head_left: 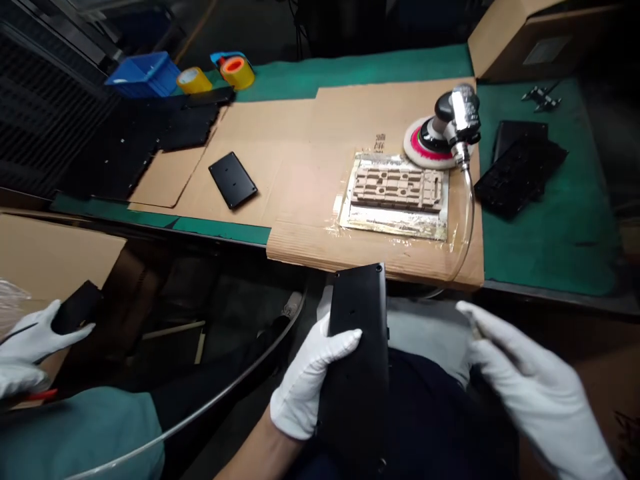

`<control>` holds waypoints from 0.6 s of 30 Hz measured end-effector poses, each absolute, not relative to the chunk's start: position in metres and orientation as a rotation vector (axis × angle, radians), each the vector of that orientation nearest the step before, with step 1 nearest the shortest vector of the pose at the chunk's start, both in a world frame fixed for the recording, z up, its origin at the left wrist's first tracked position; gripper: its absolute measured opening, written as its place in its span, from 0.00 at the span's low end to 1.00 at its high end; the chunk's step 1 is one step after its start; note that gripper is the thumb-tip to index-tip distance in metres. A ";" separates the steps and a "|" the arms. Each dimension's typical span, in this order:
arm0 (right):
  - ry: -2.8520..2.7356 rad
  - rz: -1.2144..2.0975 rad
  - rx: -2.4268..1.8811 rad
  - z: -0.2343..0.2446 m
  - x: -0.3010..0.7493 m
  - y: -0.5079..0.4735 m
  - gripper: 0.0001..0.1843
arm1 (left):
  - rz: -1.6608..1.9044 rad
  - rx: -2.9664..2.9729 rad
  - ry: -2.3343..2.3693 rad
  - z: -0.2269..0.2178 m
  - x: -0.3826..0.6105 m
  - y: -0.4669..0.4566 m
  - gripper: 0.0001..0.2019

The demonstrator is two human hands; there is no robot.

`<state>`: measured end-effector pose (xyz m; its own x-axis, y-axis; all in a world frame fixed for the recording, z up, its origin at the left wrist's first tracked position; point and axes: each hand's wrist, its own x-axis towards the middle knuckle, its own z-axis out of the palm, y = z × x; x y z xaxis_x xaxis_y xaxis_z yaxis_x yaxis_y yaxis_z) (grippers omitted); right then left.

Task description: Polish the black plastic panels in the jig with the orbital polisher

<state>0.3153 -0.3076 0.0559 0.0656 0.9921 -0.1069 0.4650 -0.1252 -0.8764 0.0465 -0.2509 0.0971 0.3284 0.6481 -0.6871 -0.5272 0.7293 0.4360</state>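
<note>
My left hand (320, 373), in a white glove, grips a long black plastic panel (357, 353) by its left edge, thumb across the face. The panel is held upright over my lap, with small screw holes near its corners. My right hand (525, 380), also gloved, is off to the right of the panel and apart from it. Its thumb and fingers are curled together around something small that I cannot make out. Beyond the panel, on the bench, a beige slotted fixture (397, 189) sits on a taped metal plate (395, 225). A pneumatic sander (443, 130) with a round pad rests against the plate's far right corner.
A smaller black panel (233, 180) lies on the cardboard sheet (295, 147). Black parts (520, 170) are piled at right, near an open carton (530, 40). Tape rolls (237, 72) and a blue bin (145, 75) stand far left. A co-worker's gloved hand (45, 333) holds a black part.
</note>
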 end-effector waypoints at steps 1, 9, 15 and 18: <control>-1.464 1.069 -1.642 0.061 0.300 -0.317 0.24 | 0.767 0.110 1.004 0.099 0.046 -0.261 0.15; -1.579 1.248 -1.313 0.083 0.250 -0.354 0.19 | 0.616 0.057 1.183 0.110 0.038 -0.313 0.16; -1.630 1.217 -1.293 0.083 0.249 -0.358 0.23 | 0.593 0.053 1.183 0.108 0.037 -0.315 0.17; -1.634 1.208 -1.303 0.082 0.245 -0.356 0.22 | 0.591 0.053 1.167 0.105 0.036 -0.315 0.16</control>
<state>0.2452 -0.3563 0.0820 -0.2378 0.9711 -0.0218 0.3058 0.0535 -0.9506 0.0363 -0.3150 0.1053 0.2602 0.4627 -0.8475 -0.4093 0.8478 0.3372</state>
